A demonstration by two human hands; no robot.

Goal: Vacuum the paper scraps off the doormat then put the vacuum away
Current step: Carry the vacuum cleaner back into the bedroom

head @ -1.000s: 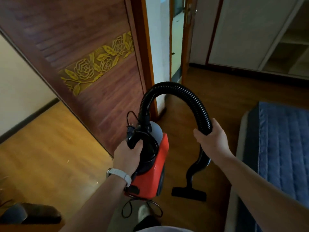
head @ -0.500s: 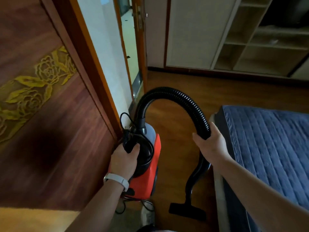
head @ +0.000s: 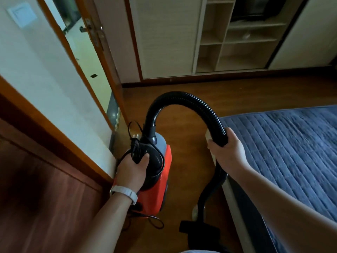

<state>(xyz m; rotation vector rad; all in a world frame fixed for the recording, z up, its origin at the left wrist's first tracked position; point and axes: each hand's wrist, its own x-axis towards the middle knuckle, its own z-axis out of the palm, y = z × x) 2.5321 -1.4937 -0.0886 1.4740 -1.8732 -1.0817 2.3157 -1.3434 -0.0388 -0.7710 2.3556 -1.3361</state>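
I carry a small red and black vacuum (head: 160, 187) above the wooden floor. My left hand (head: 132, 170), with a white watch band at the wrist, grips its black top handle together with the bundled black cord. A ribbed black hose (head: 184, 99) arches up from the vacuum's top and over to my right hand (head: 228, 152), which is closed around it. Below that hand the rigid black tube drops to the flat floor nozzle (head: 198, 230), which hangs near the floor. No doormat or paper scraps are in view.
A dark wooden door (head: 42, 198) and a white wall edge (head: 54, 88) stand close on my left. A bed with a blue quilted cover (head: 291, 152) fills the right. Ahead are a narrow doorway (head: 87, 57) and an open shelf cabinet (head: 240, 41) along the far wall.
I have turned right and stepped forward past the carved door into the room. The bed and shelf cabinet have come further into view. Both hands keep the same grips.
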